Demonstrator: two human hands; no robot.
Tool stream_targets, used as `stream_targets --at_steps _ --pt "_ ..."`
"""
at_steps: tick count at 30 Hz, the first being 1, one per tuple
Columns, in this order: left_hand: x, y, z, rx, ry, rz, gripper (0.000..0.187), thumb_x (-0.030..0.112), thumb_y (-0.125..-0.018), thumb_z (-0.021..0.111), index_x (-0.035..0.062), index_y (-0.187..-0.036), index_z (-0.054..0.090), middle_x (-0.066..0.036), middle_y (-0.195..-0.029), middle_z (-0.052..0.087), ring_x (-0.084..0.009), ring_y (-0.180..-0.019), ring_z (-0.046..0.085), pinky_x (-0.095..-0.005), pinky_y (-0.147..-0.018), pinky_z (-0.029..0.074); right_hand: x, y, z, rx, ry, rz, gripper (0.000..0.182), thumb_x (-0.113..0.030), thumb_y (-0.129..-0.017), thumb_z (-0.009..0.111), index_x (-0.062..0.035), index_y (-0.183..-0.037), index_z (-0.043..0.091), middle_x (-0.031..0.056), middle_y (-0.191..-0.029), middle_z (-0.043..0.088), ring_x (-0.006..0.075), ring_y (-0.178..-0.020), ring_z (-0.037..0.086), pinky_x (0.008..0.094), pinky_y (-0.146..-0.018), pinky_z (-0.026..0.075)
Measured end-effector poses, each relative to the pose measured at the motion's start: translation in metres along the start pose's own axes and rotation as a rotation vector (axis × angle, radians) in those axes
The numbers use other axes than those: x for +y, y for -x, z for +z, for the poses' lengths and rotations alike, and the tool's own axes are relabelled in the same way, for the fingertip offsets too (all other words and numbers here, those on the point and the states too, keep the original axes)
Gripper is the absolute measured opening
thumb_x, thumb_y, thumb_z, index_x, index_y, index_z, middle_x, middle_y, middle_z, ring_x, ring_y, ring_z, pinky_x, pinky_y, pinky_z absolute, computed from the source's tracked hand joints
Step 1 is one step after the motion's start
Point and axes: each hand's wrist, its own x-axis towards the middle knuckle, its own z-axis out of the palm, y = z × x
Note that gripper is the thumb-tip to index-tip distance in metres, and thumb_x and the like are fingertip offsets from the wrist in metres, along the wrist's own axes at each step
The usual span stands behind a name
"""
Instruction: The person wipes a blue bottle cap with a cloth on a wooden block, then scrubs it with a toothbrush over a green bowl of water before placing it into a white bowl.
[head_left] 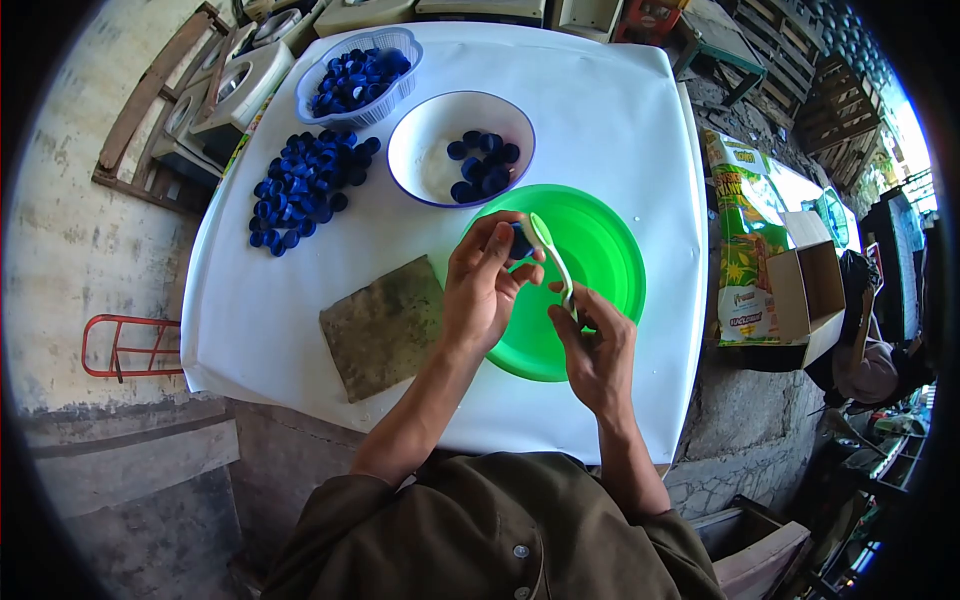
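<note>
My left hand pinches a blue bottle cap between thumb and fingers, above the green basin. In my right hand is a white and light green toothbrush, gripped by the handle. Its head stands right beside the cap. Below both hands, the basin appears to hold water. Just behind it, a white bowl with a blue rim contains several blue caps and some whitish, foamy liquid.
A pile of blue caps lies at the left of the white-covered table. Behind it stands a plastic basket of more caps. A flat grey slab rests left of the basin. Beyond the right edge are a cardboard box and a person.
</note>
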Motion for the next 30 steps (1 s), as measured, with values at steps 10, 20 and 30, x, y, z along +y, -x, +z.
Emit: stream_targets --at_steps 10,20,30 --pt "0.013 0.002 -0.009 -0.13 -0.398 0.098 0.039 0.013 -0.095 0.072 0.0009 -0.127 0.053 -0.006 -0.095 0.065 -0.0115 -0.071 0.059 -0.0265 -0.061 0.045 -0.001 0.0 -0.008 -0.019 -0.014 0.028 0.025 -0.001 -0.087 0.072 0.0011 -0.112 0.07 0.0072 -0.075 0.059 0.0126 -0.061 0.046 0.0289 -0.057 0.041" --pt "0.014 0.0 -0.017 -0.121 -0.389 0.137 0.024 -0.002 -0.093 0.068 -0.0012 -0.116 0.062 -0.007 -0.097 0.067 -0.009 -0.082 0.062 -0.0232 -0.066 0.048 0.0 0.002 -0.01 -0.048 -0.065 0.033 0.023 -0.003 -0.089 0.071 0.001 -0.112 0.071 0.0066 -0.076 0.061 0.0115 -0.061 0.046 0.0288 -0.056 0.041" --pt "0.023 0.004 0.007 -0.113 -0.332 0.1 0.029 0.004 -0.096 0.067 -0.0026 -0.12 0.052 -0.012 -0.104 0.063 -0.0178 -0.087 0.067 -0.0352 -0.068 0.062 0.002 0.002 -0.012 -0.062 -0.089 0.082 0.022 -0.004 -0.091 0.07 0.0004 -0.112 0.071 0.0047 -0.073 0.057 0.0087 -0.062 0.046 0.0279 -0.054 0.038"
